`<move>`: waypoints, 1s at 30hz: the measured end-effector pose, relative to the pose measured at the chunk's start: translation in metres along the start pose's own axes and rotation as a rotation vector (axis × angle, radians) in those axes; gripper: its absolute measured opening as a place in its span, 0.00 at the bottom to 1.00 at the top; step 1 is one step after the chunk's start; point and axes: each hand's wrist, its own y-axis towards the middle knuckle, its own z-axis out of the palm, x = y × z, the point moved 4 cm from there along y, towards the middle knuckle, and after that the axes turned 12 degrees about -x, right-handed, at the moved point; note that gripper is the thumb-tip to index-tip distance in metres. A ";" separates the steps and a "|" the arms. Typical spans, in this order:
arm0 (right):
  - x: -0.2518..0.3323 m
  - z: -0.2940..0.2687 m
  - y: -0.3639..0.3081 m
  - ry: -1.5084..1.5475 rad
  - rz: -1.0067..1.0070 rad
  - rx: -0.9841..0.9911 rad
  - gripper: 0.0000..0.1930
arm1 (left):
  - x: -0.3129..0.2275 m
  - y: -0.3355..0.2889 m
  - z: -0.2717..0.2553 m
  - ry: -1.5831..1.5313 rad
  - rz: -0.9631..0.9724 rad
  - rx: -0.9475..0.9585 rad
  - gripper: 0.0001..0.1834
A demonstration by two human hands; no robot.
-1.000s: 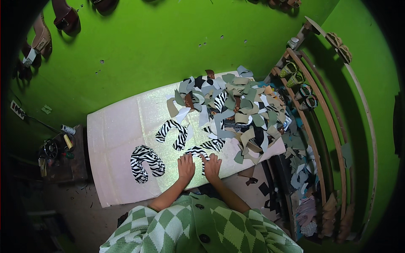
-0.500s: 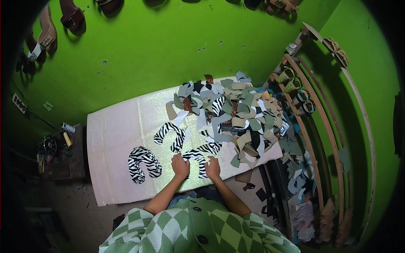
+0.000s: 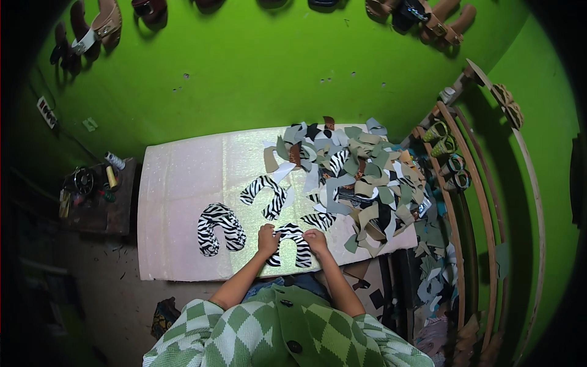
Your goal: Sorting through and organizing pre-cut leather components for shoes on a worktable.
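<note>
A U-shaped zebra-print cutout [image 3: 292,234] lies on the table near its front edge, curve away from me and two ends toward me. My left hand [image 3: 267,240] is closed at its left side, with the fingertips on the edge. At its upper right, my right hand [image 3: 316,241] pinches the rim. Just beyond the right hand lies a zebra-print scrap [image 3: 320,220]. Another curved zebra-print piece [image 3: 277,199] rests farther back. To the left sits a pile of zebra-print U-shaped pieces [image 3: 211,227].
A heap of grey, green and tan offcuts [image 3: 367,165] covers the right of the pale shiny table [image 3: 177,183]. At left, a small dark stand [image 3: 101,211] holds thread spools [image 3: 112,177]. Sandals [image 3: 443,144] sit on a wooden rack [image 3: 471,214] at right; more sandals [image 3: 107,21] hang on the green wall.
The view has shifted, so the table appears farther right. My right hand has moved up to the cutout's upper right edge. The cutout now shows both ends, set apart from the scrap beyond.
</note>
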 end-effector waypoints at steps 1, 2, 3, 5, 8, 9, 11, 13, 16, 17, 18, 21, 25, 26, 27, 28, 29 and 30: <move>0.006 0.000 0.001 0.126 -0.016 0.081 0.06 | 0.006 0.002 -0.001 -0.001 -0.008 -0.012 0.15; 0.030 0.004 -0.009 0.133 0.079 0.185 0.05 | 0.021 0.003 -0.003 -0.113 -0.103 0.003 0.16; 0.035 0.011 -0.008 0.095 0.115 0.260 0.05 | 0.037 0.003 -0.005 -0.228 -0.195 0.014 0.18; 0.057 0.010 -0.010 0.106 0.119 0.348 0.05 | 0.040 0.005 -0.009 -0.433 -0.396 0.148 0.19; 0.079 0.025 -0.009 0.093 0.154 0.366 0.05 | 0.044 0.006 -0.028 -0.791 -0.517 0.313 0.14; 0.084 0.033 -0.007 0.062 0.162 0.362 0.05 | 0.046 0.010 -0.041 -0.762 -0.489 0.268 0.12; 0.092 0.053 -0.005 0.014 0.173 0.402 0.06 | 0.042 0.019 -0.071 -0.757 -0.459 0.183 0.13; 0.102 0.082 -0.013 0.018 0.231 0.407 0.07 | 0.048 0.026 -0.103 -0.742 -0.497 0.040 0.11; 0.114 0.133 -0.026 0.019 0.210 0.464 0.07 | 0.081 0.032 -0.145 -0.791 -0.542 -0.145 0.12; 0.115 0.149 -0.029 0.021 0.197 0.488 0.07 | 0.094 0.033 -0.156 -0.836 -0.544 -0.185 0.11; 0.115 0.165 -0.032 0.038 0.186 0.512 0.06 | 0.107 0.034 -0.166 -0.807 -0.532 -0.232 0.11; 0.109 0.201 -0.030 0.092 0.121 0.474 0.07 | 0.124 0.041 -0.186 -0.822 -0.527 -0.307 0.10; 0.107 0.237 -0.034 0.098 0.035 0.399 0.08 | 0.155 0.050 -0.199 -0.637 -0.496 -0.393 0.09; 0.108 0.241 -0.033 0.048 -0.066 0.301 0.09 | 0.162 0.054 -0.200 -0.564 -0.490 -0.394 0.10; 0.109 0.245 -0.032 -0.001 -0.166 0.200 0.09 | 0.169 0.058 -0.201 -0.491 -0.484 -0.394 0.10; 0.109 0.244 -0.033 -0.040 -0.202 0.130 0.08 | 0.169 0.059 -0.201 -0.437 -0.485 -0.400 0.10; 0.111 0.245 -0.034 -0.020 -0.239 0.104 0.07 | 0.169 0.062 -0.201 -0.373 -0.482 -0.401 0.10; 0.111 0.247 -0.035 -0.026 -0.247 0.086 0.07 | 0.169 0.063 -0.202 -0.326 -0.473 -0.402 0.10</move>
